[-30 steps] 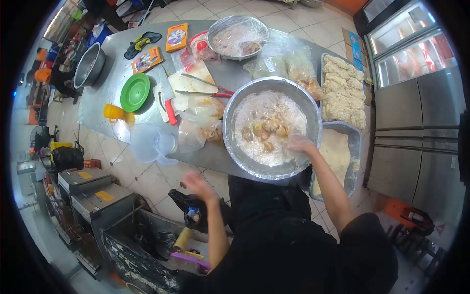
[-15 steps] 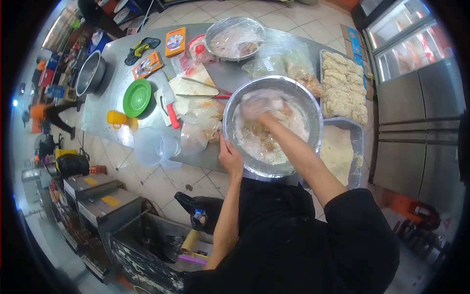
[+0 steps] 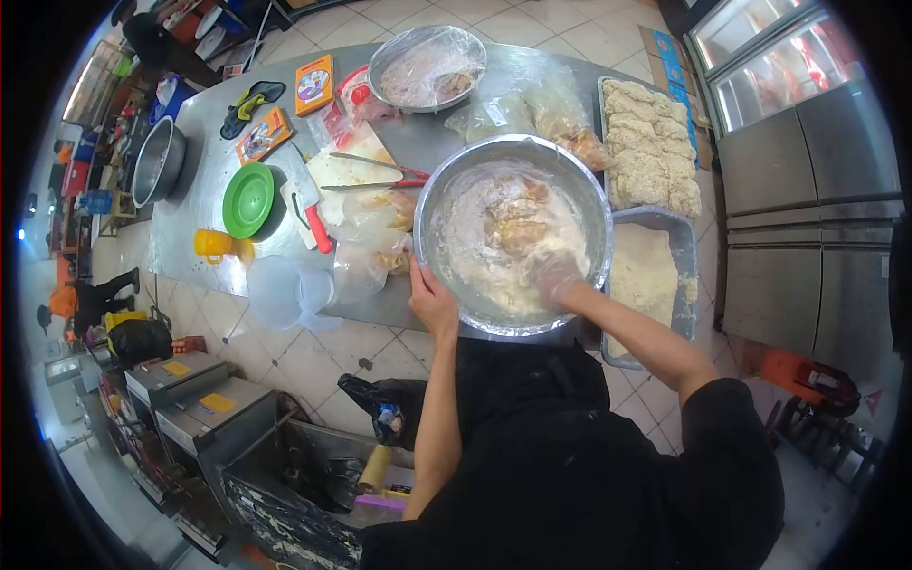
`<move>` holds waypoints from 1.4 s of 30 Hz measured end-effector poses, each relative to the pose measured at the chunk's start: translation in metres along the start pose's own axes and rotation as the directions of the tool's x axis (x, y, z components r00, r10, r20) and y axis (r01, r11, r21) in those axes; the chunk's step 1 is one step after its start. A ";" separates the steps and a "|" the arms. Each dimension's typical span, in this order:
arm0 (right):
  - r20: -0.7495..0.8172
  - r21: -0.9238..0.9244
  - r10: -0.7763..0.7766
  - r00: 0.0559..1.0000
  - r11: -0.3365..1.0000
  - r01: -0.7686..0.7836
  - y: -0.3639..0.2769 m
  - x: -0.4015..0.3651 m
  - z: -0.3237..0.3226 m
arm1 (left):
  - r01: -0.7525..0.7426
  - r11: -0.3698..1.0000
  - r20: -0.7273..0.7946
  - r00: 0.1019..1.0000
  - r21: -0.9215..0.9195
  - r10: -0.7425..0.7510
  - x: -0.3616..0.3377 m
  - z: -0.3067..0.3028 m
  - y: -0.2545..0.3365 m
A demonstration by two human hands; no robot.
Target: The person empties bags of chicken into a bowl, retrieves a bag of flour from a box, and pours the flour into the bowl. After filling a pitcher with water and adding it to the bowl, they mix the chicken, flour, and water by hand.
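Observation:
A large metal bowl (image 3: 429, 195) stands at the near side of the steel table. Inside it lie pale flour (image 3: 461, 214) and yellowish, wet-looking pieces, perhaps meat (image 3: 518, 223). My left hand (image 3: 434, 302) grips the bowl's left rim, thumb up along the outside. Down in the flour at the bowl's lower right is my right hand (image 3: 560, 283), in a clear plastic glove; its fingers are smeared and partly buried. A grey tub of crumbs (image 3: 646, 275) sits right of the bowl, and a tray of breaded pieces (image 3: 651, 142) lies beyond it.
Left of the bowl are tongs (image 3: 380, 185), a red-handled knife (image 3: 318, 228), plastic bags (image 3: 366, 256), a green plate (image 3: 249, 201), an orange cup (image 3: 214, 244) and a clear pitcher (image 3: 290, 290). A film-covered bowl (image 3: 427, 66) stands behind. Another person (image 3: 90, 302) is far left.
My right hand has moved from the bowl's upper left to its lower right, and the pieces inside show more openly. My left hand keeps its hold on the rim. The view has shifted slightly.

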State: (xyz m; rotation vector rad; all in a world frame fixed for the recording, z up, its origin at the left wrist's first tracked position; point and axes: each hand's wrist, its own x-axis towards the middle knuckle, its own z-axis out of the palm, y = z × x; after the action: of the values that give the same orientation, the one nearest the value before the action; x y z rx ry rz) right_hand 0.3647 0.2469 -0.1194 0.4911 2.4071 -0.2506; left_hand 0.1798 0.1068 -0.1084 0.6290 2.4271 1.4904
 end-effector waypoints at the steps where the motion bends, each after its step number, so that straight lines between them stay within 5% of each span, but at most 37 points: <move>1: -0.169 -0.012 0.045 0.985 0.999 -0.048 0.014 -0.002 0.014 | 0.016 1.000 0.002 1.000 0.018 -0.016 0.000 -0.002 0.004; 2: -0.334 -0.014 0.087 0.938 0.995 -0.097 0.021 0.001 0.022 | 0.012 1.000 0.003 1.000 0.021 -0.012 0.000 -0.003 0.005; 6: -0.180 0.004 0.225 0.958 0.974 -0.228 0.050 0.049 -0.006 | -0.010 1.000 0.034 0.999 -0.010 0.011 0.001 -0.004 0.008; 8: -0.172 0.376 0.269 0.948 0.907 -0.189 0.062 0.061 -0.032 | -0.010 1.000 0.048 0.999 -0.020 0.011 0.003 -0.005 0.005; 14: -0.254 0.375 0.230 0.940 0.919 -0.123 0.099 0.105 -0.073 | -0.048 0.999 0.029 0.998 0.016 0.047 0.006 -0.004 -0.002; 17: -0.294 0.454 0.352 0.889 0.869 -0.194 0.086 0.105 -0.101 | -0.017 0.998 0.056 0.998 0.063 0.014 0.005 -0.006 0.004; 20: -0.352 0.415 0.273 0.895 0.903 -0.113 0.058 0.148 -0.073 | -0.055 0.996 0.050 0.997 0.072 0.052 0.007 -0.003 -0.001; 24: -0.088 0.493 0.318 0.944 0.837 -0.236 -0.040 0.097 -0.117 | -0.078 0.995 0.037 0.996 0.065 0.076 0.007 0.000 -0.010; 28: -0.085 0.351 0.256 0.963 0.912 -0.211 -0.082 0.104 -0.049 | -0.064 0.994 0.041 0.997 0.084 0.061 0.006 -0.002 -0.007; 30: -0.387 0.286 0.153 0.909 0.957 -0.039 -0.076 0.095 -0.014 | -0.064 0.995 0.053 0.997 0.075 0.060 0.006 -0.003 -0.002; 34: -0.509 0.169 0.007 0.861 0.981 0.092 -0.033 0.065 -0.001 | -0.104 0.992 0.031 0.994 0.073 0.102 0.005 -0.002 -0.005; 37: -0.349 0.327 0.067 0.935 0.944 0.054 0.006 0.058 -0.001 | -0.067 0.997 0.040 0.997 0.047 0.065 0.005 -0.001 -0.007; 40: -0.505 0.327 0.217 0.836 0.944 -0.047 0.026 0.029 -0.006 | -0.045 0.998 0.051 0.998 0.037 0.043 0.005 -0.002 -0.007; 42: -0.219 0.542 0.570 0.792 0.746 -0.388 0.031 0.010 -0.020 | -0.066 0.997 0.040 0.997 0.044 0.065 0.006 0.000 -0.012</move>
State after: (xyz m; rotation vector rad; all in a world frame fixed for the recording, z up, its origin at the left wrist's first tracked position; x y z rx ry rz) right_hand 0.3586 0.2841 -0.1121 1.5027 2.4481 -0.5555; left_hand 0.1718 0.1049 -0.1193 0.7463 2.4396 1.4379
